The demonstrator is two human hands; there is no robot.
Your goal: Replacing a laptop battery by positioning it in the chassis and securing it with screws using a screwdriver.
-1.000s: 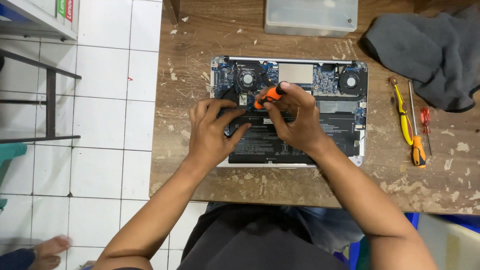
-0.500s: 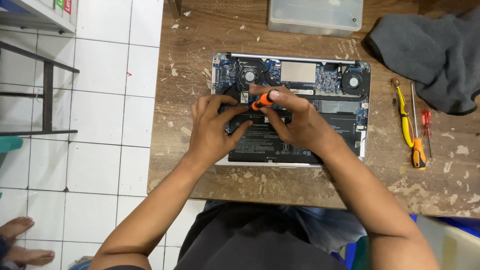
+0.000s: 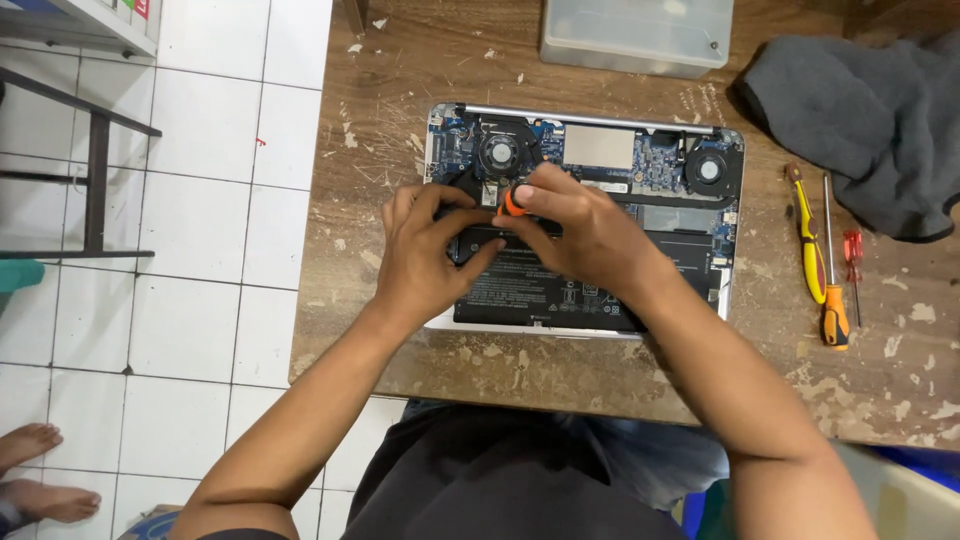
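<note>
Orange-handled screwdriver is gripped by the right hand over the opened laptop (left hand beside it, fingers curled on the battery).

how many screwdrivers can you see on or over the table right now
3: an orange-handled screwdriver gripped by the right hand over the laptop; a yellow screwdriver and small red screwdriver lie right of it.

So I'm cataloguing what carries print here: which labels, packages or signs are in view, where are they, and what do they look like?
Battery label: white print on the flat black battery in the open laptop, below both hands.
Silver shield plate: rectangular, grey, on the board between the two fans.
Coloured packages: red and green edges on the shelf, top left, mostly cut off.
No screens or signs.
</note>
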